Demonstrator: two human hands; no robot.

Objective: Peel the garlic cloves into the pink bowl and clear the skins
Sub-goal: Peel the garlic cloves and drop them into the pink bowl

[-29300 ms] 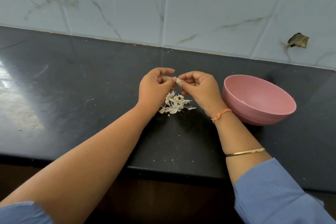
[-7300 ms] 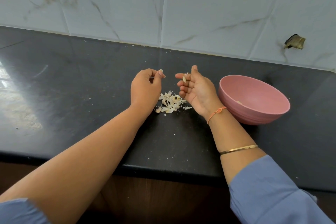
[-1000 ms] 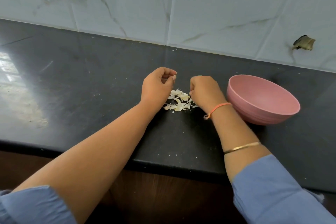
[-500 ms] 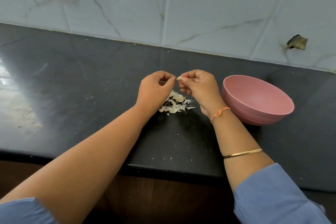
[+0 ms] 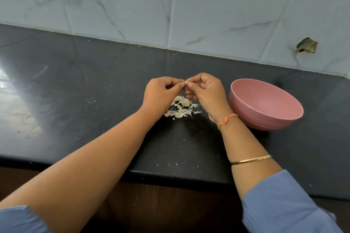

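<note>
Both hands meet above the skins (image 5: 181, 108). The left hand (image 5: 161, 92) and right hand (image 5: 205, 93) pinch one tiny, light, probably slippery garlic clove (image 5: 186, 82) by its ends, left of the pink bowl (image 5: 265, 104).

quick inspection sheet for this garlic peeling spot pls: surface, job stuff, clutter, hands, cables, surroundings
surface: black counter, glossy, with small white flecks scattered near its front edge.
job's things: garlic clove held up between the two hands; pink bowl upright on the counter to their right, its bottom hidden; pile of skins on the counter below the hands.
clutter: nothing seen.
grippers: left hand and right hand both pinch the clove, fingers curled.
cables: nothing seen.
surroundings: tiled wall behind the counter, with a broken hole in one tile at the right.
</note>
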